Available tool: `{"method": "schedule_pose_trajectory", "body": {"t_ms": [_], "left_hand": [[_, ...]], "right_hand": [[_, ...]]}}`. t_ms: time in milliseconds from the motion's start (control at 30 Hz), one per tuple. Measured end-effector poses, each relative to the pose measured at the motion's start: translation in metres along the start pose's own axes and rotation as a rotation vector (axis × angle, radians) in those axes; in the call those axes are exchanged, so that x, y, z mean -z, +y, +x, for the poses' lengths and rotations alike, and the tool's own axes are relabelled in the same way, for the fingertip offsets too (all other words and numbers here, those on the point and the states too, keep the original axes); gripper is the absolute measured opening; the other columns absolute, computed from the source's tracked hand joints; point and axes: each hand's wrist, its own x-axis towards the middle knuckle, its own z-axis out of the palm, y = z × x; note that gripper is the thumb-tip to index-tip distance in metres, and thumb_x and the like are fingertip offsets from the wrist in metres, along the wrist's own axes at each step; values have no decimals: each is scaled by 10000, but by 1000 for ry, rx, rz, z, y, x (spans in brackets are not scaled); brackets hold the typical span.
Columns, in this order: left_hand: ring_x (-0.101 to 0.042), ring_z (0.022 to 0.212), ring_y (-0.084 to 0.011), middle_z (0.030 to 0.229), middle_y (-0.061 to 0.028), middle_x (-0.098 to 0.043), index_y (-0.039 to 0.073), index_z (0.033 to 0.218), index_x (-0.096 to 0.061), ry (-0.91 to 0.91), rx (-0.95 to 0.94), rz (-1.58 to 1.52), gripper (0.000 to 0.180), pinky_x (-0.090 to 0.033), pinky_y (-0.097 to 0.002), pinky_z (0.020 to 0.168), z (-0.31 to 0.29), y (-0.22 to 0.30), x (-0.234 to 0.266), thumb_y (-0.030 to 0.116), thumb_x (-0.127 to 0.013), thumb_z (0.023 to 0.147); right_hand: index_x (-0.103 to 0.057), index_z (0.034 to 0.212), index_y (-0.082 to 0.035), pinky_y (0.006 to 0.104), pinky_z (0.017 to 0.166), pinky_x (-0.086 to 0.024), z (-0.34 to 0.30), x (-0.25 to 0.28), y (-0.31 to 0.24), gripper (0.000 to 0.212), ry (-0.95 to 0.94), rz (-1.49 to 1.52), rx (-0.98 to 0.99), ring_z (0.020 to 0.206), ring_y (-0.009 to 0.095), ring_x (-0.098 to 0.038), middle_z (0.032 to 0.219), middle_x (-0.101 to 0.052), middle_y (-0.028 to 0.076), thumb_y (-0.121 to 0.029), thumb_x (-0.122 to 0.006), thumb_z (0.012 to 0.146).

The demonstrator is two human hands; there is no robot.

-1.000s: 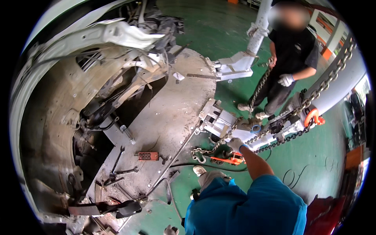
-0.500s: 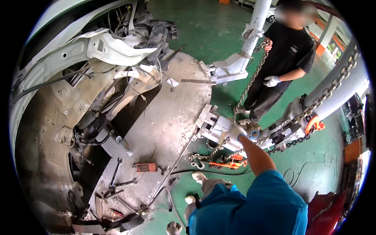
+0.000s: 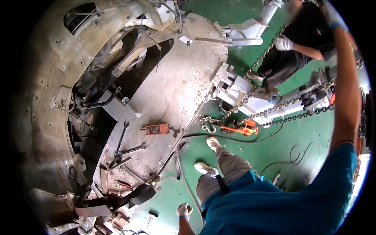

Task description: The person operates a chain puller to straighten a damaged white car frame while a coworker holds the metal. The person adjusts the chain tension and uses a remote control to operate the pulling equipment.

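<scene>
My left hand (image 3: 184, 211), in a white glove, hangs low beside my leg, fingers curled in with nothing visible in them. My right arm stretches up along the right side. Its gloved right hand (image 3: 331, 15) sits at the top right near the other person's shoulder; its fingers are blurred, so any hold is hidden. Below that arm runs a steel chain (image 3: 290, 106) along a silver pulling arm (image 3: 241, 92). An orange chain hoist (image 3: 244, 127) lies on the floor beside a chain hook (image 3: 208, 127). Another person's gloved hand (image 3: 284, 43) grips a hanging chain (image 3: 261, 58).
A stripped car body (image 3: 43, 90) fills the left side. On the metal platform (image 3: 180, 82) lie an orange remote control (image 3: 156, 129), wrenches (image 3: 122, 138) and scrap pieces. A black cable (image 3: 231, 140) crosses the green floor near my shoes (image 3: 203, 167).
My right hand has left the pulling arm and risen to the upper right. My left hand has come further into view. The other person's gloved hand has moved onto the chain.
</scene>
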Motion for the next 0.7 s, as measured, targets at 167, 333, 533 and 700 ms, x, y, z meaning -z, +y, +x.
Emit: {"method": "schedule_pose_trajectory", "body": {"t_ms": [167,333,533,700], "left_hand": [[-642,609,-236,806,-139,-642,0,1016,-606,-55,-158,-59,143,-560,-372,549,-18,28,-23,87,-647,909],[-672,680,-235,875,-128,-673,9,1133,-619,-69,-198,104,269,-598,-391,646,-19,41,-37,161,-671,918],[-631,823,-163,953,-65,-677,9,1137,-678,149,246,269,259,-565,-320,702,3,-185,17,153,-705,924],[-633,837,-165,979,-68,-676,4,1174,-655,225,357,275,299,-564,-321,711,28,-207,-42,137,-713,913]], "right_hand": [[-654,1083,-70,429,707,-566,-241,-124,-228,253,-235,294,554,806,301,-674,934,-681,140,-176,-627,855],[-723,1122,-101,492,869,-559,-562,-321,-331,383,-1418,402,218,1039,366,-697,1105,-728,181,-334,-618,837],[-630,1288,-47,475,997,-523,-755,-535,-471,518,-1623,510,-156,1190,366,-637,1296,-647,216,-352,-606,869],[-577,1291,62,460,1023,-508,-818,-685,-522,732,-1498,446,-763,1244,389,-589,1333,-589,293,-524,-646,857]]}}
